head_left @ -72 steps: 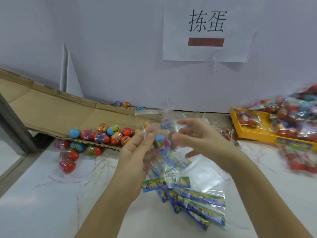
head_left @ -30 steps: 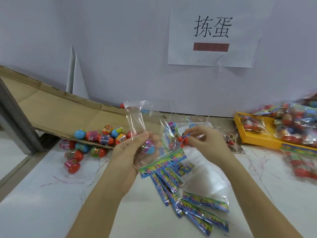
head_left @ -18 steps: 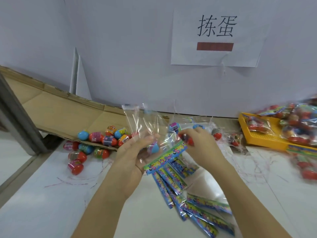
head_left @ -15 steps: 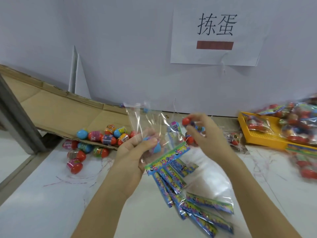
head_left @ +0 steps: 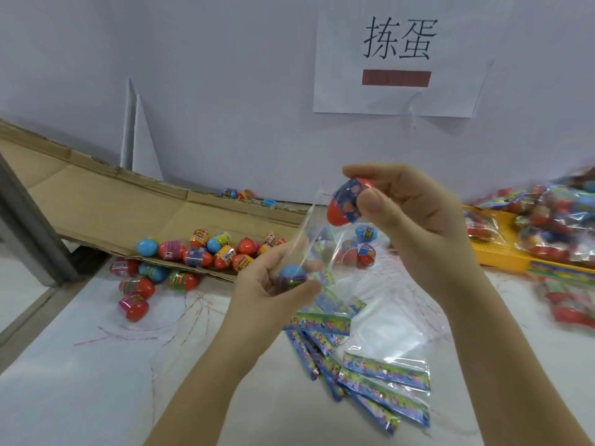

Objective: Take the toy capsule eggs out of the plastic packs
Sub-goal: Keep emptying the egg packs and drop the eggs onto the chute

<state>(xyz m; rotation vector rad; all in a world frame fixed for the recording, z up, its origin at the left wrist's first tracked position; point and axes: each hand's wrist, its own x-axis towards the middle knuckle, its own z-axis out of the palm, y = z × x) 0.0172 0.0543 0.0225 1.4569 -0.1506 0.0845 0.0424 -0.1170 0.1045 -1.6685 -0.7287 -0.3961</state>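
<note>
My right hand (head_left: 418, 226) pinches a red capsule egg with a blue wrap (head_left: 346, 201), lifted just above the mouth of a clear plastic pack (head_left: 317, 249). My left hand (head_left: 273, 284) grips that pack from the left, squeezing a blue egg (head_left: 291, 275) still inside it. Below the hands lies a pile of empty packs with colourful header cards (head_left: 370, 371). Loose eggs (head_left: 206, 252) are gathered on and beside the low end of a cardboard ramp (head_left: 106, 204).
A yellow tray (head_left: 495, 252) at the right holds several full packs (head_left: 553, 220), with more spilled in front of it. A few eggs (head_left: 363, 246) lie behind the held pack. A paper sign hangs on the white wall behind the table.
My right hand has risen up and to the right, drawing the red egg out of the pack's mouth. My left hand keeps hold of the pack with the blue egg.
</note>
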